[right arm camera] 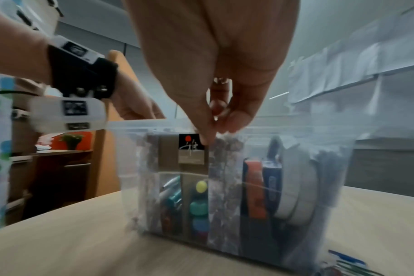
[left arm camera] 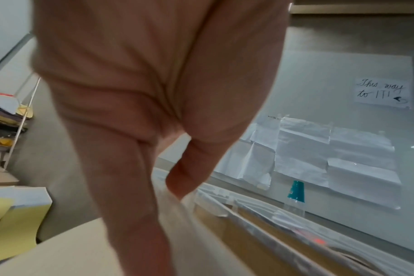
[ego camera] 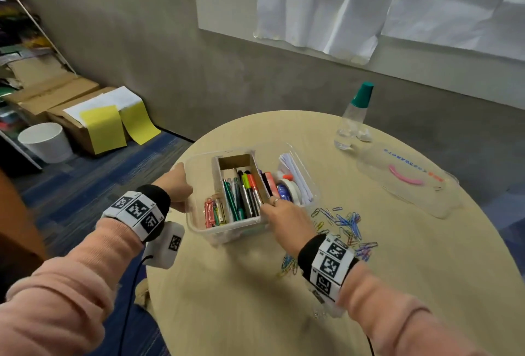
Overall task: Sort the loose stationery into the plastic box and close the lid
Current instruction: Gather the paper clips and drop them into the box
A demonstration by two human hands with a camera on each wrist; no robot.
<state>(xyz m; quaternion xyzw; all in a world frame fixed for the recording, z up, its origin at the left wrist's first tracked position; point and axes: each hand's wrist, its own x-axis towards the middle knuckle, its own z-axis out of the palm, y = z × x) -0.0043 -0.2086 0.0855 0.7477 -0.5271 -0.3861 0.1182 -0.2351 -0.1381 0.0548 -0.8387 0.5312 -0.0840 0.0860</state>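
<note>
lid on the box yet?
No, the clear lid with the pink handle lies flat on the table, apart from the open plastic box to its right.

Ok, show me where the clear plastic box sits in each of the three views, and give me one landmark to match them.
Head: the plastic box stands mid-frame on the round table, left hand on its left rim, right hand at its near rim.
Left wrist: only its blurred rim runs along the lower right.
Right wrist: its near wall fills the centre.
Shared landmark: the white paper sheets on the wall.
</note>
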